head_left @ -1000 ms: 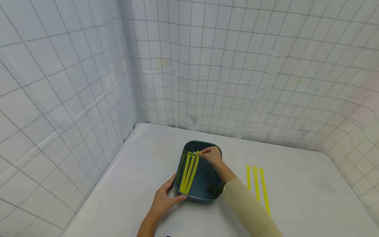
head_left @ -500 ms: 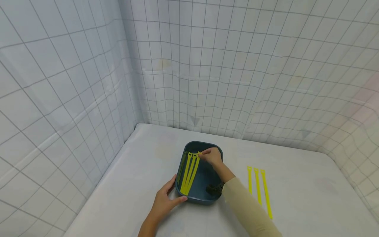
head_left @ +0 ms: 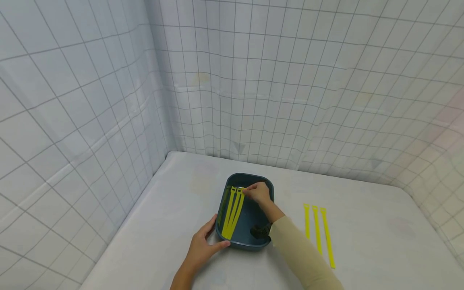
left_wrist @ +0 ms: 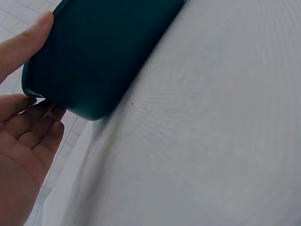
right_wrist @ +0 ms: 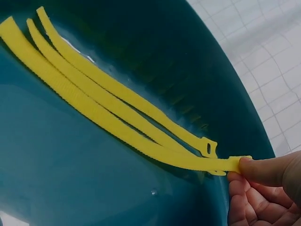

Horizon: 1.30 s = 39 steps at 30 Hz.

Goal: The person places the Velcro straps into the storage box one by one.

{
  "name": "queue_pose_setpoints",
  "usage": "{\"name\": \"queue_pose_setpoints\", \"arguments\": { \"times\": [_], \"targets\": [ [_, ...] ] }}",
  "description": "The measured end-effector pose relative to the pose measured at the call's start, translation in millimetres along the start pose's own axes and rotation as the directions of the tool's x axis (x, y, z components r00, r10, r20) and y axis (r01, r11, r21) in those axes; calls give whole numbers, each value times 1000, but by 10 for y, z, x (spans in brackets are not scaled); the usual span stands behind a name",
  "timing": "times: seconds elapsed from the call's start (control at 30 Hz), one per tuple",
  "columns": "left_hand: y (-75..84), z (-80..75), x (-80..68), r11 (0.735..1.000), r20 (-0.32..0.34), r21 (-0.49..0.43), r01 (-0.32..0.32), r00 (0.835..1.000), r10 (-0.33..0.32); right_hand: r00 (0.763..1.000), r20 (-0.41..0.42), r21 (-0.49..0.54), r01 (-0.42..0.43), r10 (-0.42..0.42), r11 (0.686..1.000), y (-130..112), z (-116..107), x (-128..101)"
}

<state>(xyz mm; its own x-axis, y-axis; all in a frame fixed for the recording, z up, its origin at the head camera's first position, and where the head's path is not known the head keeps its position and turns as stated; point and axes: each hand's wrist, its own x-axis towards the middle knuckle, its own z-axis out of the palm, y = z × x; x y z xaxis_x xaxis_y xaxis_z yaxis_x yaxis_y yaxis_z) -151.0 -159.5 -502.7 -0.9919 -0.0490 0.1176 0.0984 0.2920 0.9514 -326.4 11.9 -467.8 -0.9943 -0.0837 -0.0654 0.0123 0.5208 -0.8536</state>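
Observation:
My left hand (head_left: 201,247) holds a dark teal plastic bin (head_left: 251,213) at its near left corner. In the left wrist view the thumb lies on the bin's outer wall near the rim, and the fingers curl at the corner. My right hand (head_left: 259,193) reaches into the bin's far part. Thumb and fingers pinch the slotted head end of a yellow hook-and-loop cable tie (right_wrist: 193,163), whose tail lies along the bin floor. Two more yellow cable ties (right_wrist: 115,89) lie lengthwise beside it, near the bin's left wall, their slotted heads at the same end.
Several yellow cable ties, three in a row (head_left: 317,231), lie on the white table (head_left: 369,233) right of the bin, partly behind the right sleeve (head_left: 301,249). A dark perforated piece (head_left: 260,231) shows by the right wrist. White grid-patterned curtains (head_left: 253,100) surround the table.
The right hand's pinched cable tie head has come slightly closer to the neighbouring head. The left hand keeps its hold on the bin; the whole head view has shifted slightly.

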Motion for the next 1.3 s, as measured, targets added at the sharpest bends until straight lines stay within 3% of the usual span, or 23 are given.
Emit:
{"name": "queue_pose_setpoints", "arguments": {
  "times": [0.47,0.77,1.1,1.3],
  "targets": [
    [-12,-14,0,1000,0,-2,-6,1000,6,999,-21,30,-43,43,999,61,46,40],
    [-29,-20,13,1000,6,-6,-16,1000,16,998,-58,-46,-5,3,999,73,44,27],
    [-44,-9,24,1000,14,-11,-8,1000,8,998,-47,-149,30,-37,988,113,43,26],
    [-23,-8,19,1000,0,-24,-20,1000,20,997,-31,-153,59,-65,986,112,47,24]
  ]
}}
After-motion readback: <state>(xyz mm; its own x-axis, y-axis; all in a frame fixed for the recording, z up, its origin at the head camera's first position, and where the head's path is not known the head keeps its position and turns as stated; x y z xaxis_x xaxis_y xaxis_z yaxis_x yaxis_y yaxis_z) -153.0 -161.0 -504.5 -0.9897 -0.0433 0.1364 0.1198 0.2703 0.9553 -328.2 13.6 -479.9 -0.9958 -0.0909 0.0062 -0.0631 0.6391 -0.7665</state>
